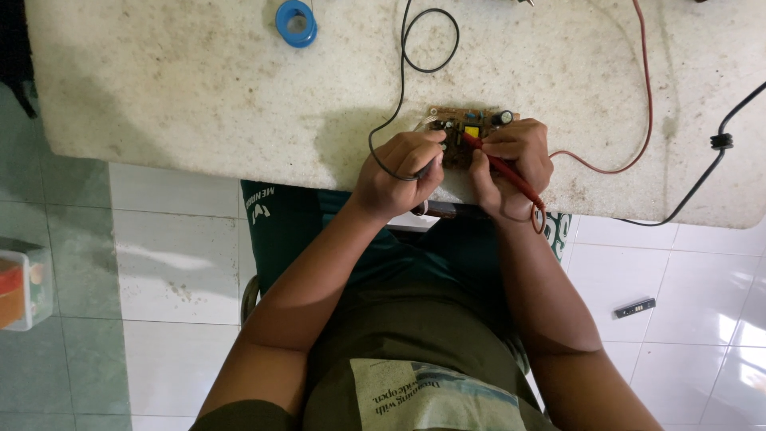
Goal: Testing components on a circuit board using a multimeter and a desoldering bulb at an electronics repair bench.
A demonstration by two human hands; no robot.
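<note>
The speckled stone worktop [199, 96] fills the whole upper half of the frame, and below it there's a floor of white and pale green tiles [175, 263]. The person sits at the table's near edge, both forearms reaching up from the bottom of the frame to the centre.

Right there at centre top, just in from the near edge, sits a small brown circuit board [467, 121] with a yellow block and a dark round capacitor on it. The left hand [399, 168] is curled tight around a black probe [431, 165], its tip down at the board's left side. The right hand [511, 164] is clamped on a red probe [499, 164], fingers pinched together, tip pressing near the yellow part. The two hands are just beside each other over the board.

A black lead [403, 56] loops up from the left hand toward the top edge; a red lead [645, 96] swings out right and climbs away. A thicker black cable [718, 144] crosses the right corner. A blue tape roll [296, 22] lies at upper centre-left. On the floor: a clear plastic box [24, 287] at the left edge, a small dark strip [635, 307] at lower right.
</note>
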